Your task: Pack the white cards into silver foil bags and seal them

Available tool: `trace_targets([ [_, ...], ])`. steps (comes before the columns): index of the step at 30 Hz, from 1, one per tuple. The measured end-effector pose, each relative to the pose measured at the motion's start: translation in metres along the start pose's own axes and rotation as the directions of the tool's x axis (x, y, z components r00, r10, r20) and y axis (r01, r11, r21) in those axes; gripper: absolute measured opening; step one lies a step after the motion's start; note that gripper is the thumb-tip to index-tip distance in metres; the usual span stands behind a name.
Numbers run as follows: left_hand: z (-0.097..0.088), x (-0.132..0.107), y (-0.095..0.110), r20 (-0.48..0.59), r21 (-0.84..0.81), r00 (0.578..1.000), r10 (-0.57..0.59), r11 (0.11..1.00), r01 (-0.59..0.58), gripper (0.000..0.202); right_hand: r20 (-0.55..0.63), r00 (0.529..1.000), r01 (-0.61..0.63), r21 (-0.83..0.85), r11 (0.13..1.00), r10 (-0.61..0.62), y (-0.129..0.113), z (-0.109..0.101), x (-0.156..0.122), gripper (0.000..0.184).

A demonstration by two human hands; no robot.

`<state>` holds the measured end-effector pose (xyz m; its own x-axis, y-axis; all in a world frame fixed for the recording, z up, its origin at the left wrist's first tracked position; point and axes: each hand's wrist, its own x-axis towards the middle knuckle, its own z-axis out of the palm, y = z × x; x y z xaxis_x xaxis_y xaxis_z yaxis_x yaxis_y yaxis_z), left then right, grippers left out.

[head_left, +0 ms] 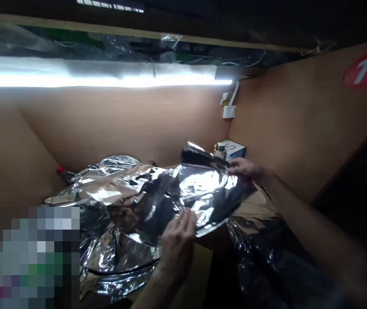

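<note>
A large sheet of crinkled, shiny silver film spreads over the work surface, bright where the lamp reflects in it. At its near edge, my left hand is closed, with the film pinched between thumb and fingers. My right hand grips the film's far right part, where a flap stands raised and is blurred by motion. Between both hands the film is stretched fairly smooth, while to the left it lies in loose folds. The surface underneath is mostly hidden.
Brown board walls enclose the bench, with a bright tube light along the back. In the right corner are a wall socket, a lidded bottle and a stack of booklets. Dark plastic hangs at lower right.
</note>
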<state>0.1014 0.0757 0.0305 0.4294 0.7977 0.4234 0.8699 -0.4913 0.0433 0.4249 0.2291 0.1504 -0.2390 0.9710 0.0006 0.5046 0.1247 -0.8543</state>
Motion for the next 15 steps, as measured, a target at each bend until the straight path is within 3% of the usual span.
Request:
trace_targets([
  [2, 0.04, 0.009, 0.046, 0.194, -0.12, 0.978, 0.082, 0.991, -0.059, 0.05, -0.111, 0.991, -0.099, -0.278, 0.955, 0.07, 0.059, -0.009, -0.023, 0.028],
  [3, 0.059, 0.013, 0.068, 0.248, -0.176, 0.958, 0.142, 0.979, -0.1, 0.049, -0.142, 0.986, -0.136, -0.337, 0.932, 0.092, 0.078, -0.012, -0.033, 0.026],
  [6, 0.101, 0.024, 0.119, 0.281, -0.249, 0.933, 0.224, 0.956, -0.155, 0.05, -0.23, 0.968, -0.198, -0.455, 0.868, 0.1, 0.102, -0.016, -0.051, 0.021],
  [9, 0.119, 0.034, 0.148, 0.294, -0.302, 0.921, 0.257, 0.939, -0.165, 0.062, -0.304, 0.951, -0.216, -0.54, 0.814, 0.051, 0.092, -0.011, -0.038, 0.021],
  [11, 0.122, 0.039, 0.159, 0.328, -0.352, 0.911, 0.251, 0.927, -0.128, 0.07, -0.29, 0.957, -0.161, -0.583, 0.796, -0.019, 0.075, 0.006, -0.012, 0.021],
  [15, 0.114, 0.031, 0.164, 0.258, -0.385, 0.925, 0.278, 0.908, -0.165, 0.084, -0.057, 0.984, 0.104, -0.592, 0.8, -0.169, 0.024, 0.078, 0.064, 0.022],
])
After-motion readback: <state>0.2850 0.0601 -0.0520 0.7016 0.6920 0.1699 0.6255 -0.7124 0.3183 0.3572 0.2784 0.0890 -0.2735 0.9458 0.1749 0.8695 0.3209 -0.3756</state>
